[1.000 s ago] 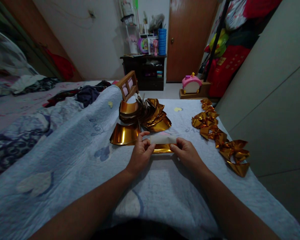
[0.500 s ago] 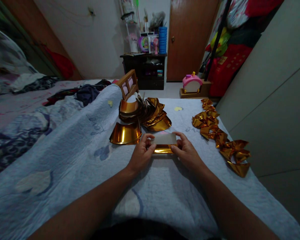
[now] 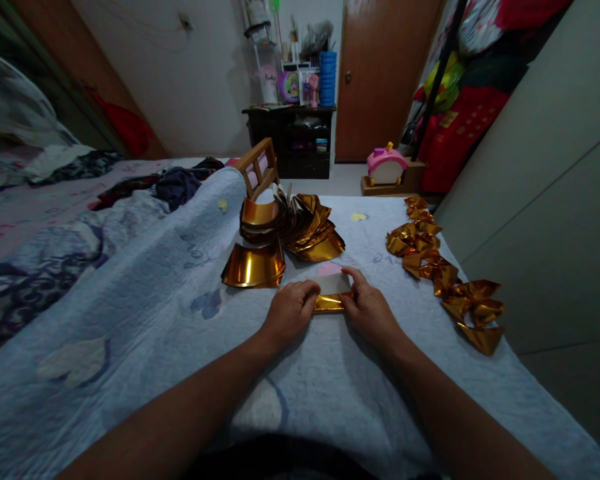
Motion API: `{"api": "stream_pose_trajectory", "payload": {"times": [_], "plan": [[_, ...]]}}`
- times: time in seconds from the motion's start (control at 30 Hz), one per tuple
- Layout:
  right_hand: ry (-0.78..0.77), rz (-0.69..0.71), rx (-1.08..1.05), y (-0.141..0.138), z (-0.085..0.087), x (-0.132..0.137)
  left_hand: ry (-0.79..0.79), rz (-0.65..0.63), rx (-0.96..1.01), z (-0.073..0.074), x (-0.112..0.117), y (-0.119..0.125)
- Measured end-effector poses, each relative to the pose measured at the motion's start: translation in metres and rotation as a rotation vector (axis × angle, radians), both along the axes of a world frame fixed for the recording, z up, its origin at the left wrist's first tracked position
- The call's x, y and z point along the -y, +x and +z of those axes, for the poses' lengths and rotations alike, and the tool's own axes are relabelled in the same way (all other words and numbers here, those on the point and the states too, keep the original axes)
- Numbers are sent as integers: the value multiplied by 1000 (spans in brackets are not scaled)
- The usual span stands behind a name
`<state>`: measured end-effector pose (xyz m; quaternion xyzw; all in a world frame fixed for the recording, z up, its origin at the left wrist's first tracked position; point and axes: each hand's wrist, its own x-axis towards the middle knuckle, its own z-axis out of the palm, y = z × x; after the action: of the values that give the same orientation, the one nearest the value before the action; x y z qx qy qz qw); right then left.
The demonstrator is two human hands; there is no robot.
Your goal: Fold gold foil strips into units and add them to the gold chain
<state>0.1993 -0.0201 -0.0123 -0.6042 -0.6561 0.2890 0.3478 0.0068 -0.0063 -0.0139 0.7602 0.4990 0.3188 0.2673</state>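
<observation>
Between my two hands is a small sheet of gold foil paper, its pale back facing up and a gold strip folded over along the near edge. My left hand grips the left end, with the thumb pressed on the gold fold. At the right end my right hand pinches the sheet, thumb on the fold and index finger on the far corner. Beyond my hands lies a fanned pile of gold foil sheets, with a separate small stack of foil sheets to its near left.
Several folded gold foil pieces lie in a row along the right side of the bed cover. A wooden rail stands behind the pile. Crumpled clothes lie at left; a pink toy sits beyond the far edge.
My left hand has shifted right and its fingers have curled in over the sheet's left end. Less of the pale back shows between my hands. The piles have stayed put.
</observation>
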Motion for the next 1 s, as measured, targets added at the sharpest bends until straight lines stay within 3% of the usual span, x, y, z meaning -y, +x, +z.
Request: {"api": "stream_pose_trajectory", "payload": {"times": [0.17,0.33,0.43,0.6,0.8,1.0], "plan": [[-38,-9,344,-2,0,0,38,1,-287,-2,2,2],[-69,-17,499,-6,5,2,142,63,-470,-1,6,3],[-59,-32,536,-8,6,4,205,95,-458,-2,6,3],[114,-69,589,-7,5,4,278,-59,-413,-8,2,3],[186,273,558,-8,-3,-1,184,-223,-436,-9,-3,2],[145,227,566,-13,-7,-1,110,-232,-504,-1,1,-3]]}}
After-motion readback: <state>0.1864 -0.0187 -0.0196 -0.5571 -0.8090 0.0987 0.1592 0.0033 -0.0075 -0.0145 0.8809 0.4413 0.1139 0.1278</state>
